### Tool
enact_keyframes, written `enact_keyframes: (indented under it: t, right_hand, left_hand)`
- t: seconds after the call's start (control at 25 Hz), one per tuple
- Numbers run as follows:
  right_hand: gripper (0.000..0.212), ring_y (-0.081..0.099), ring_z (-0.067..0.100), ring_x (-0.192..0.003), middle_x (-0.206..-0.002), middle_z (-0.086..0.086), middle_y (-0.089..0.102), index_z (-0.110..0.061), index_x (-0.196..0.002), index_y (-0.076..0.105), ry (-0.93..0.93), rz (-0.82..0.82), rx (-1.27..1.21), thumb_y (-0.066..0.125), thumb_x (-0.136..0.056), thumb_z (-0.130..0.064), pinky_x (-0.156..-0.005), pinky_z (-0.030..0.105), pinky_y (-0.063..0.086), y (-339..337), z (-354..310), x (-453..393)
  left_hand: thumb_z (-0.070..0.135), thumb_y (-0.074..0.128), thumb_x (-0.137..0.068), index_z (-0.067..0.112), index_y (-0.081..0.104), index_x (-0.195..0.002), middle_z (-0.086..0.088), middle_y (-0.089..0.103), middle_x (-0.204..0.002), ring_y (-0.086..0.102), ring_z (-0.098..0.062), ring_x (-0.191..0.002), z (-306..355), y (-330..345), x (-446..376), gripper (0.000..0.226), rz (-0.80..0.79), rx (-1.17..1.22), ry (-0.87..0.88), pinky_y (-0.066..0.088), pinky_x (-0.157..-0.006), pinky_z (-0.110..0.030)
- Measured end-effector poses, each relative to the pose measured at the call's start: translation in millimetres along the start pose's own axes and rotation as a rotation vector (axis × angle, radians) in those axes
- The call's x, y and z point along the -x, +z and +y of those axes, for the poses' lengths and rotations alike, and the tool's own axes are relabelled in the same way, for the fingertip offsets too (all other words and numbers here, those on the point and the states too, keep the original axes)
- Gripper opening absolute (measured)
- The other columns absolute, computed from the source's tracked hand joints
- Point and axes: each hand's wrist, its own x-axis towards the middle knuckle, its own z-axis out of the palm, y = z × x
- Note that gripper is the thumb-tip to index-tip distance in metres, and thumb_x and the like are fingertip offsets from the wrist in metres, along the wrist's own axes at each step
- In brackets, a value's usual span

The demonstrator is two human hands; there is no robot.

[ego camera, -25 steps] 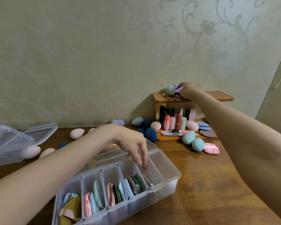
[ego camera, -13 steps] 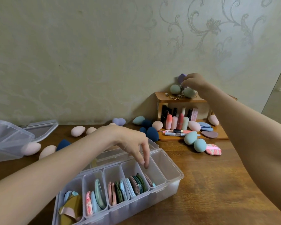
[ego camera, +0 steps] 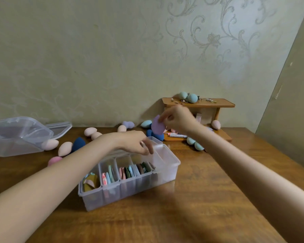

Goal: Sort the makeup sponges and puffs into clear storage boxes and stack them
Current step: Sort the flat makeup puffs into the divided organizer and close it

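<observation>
Pinching a purple puff (ego camera: 157, 127), right hand (ego camera: 178, 118) above divided box (ego camera: 167, 171).

Soft, even indoor light, rather dim and greenish, falls from above, perhaps slightly from the right. The brown wooden tabletop (ego camera: 209, 199) carries a dull sheen and faint shadows under the forearms. The right hand (ego camera: 178, 118) and its flat lilac puff (ego camera: 157, 127) are motion-blurred. Wide-angle distortion tilts the pale patterned wall (ego camera: 95, 58) and stretches the edges.
</observation>
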Motion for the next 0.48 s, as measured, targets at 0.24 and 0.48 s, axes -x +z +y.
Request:
enact_keyframes:
  t: [0.24,0.48]
  right_hand:
    - [0.024,0.054,0.024,-0.093,-0.098,0.008,0.057,-0.010,-0.098,0.072,-0.135,-0.031,0.137,0.054,-0.085,-0.001,-0.078,0.025,0.041,31,-23,61]
    - [0.022,0.053,0.024,-0.100,-0.102,0.010,0.067,-0.007,-0.109,0.062,-0.150,-0.089,0.312,0.052,-0.094,-0.020,-0.071,0.027,0.039,56,-21,86]
  left_hand:
    - [0.027,0.061,-0.085,0.024,0.058,-0.104,0.000,0.055,-0.117,0.056,-0.021,-0.106,8,27,27,0.019,0.185,-0.021,-0.075,0.047,-0.094,-0.041]
    - [0.026,0.068,-0.081,0.024,0.056,-0.110,0.000,0.052,-0.124,0.052,-0.020,-0.110,15,35,23,0.032,0.247,-0.004,-0.061,0.048,-0.092,-0.039]
